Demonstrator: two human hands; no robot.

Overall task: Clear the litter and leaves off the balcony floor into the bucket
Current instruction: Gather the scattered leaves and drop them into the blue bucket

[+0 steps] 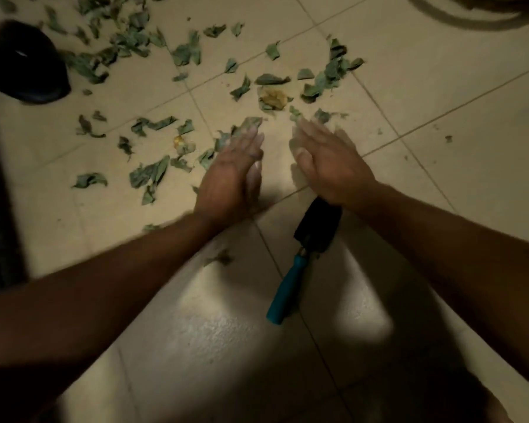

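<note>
Your two bare arms reached in from the bottom corners of the frame over a pale tiled balcony floor (409, 71). Your left hand (229, 175) and right hand (327, 166) sat just above mid-frame, palms turned toward each other with a narrow gap between them, fingers straight and held together, gripping nothing. Both were blurred, so whether their lower edges touched the tile could not be told.

Torn green leaves (153, 175) lay scattered across the upper left and upper middle of the frame, densest toward the top left, with a crumpled yellowish scrap (272, 97) just beyond your fingertips. A hand trowel (300, 261) with a teal handle and black blade lay on the floor below your right wrist, untouched. A dark rounded object (25, 65) sat at the upper left edge; it could have been the bucket, but the blur left that unsure. A dark curved rim (471, 19) crossed the upper right corner.

You appeared to be at the gathering step, with most of the leaves not yet collected. The next move would likely call for sweeping both palms inward to heap the nearest pieces, then scooping them up and carrying them to the bucket
</note>
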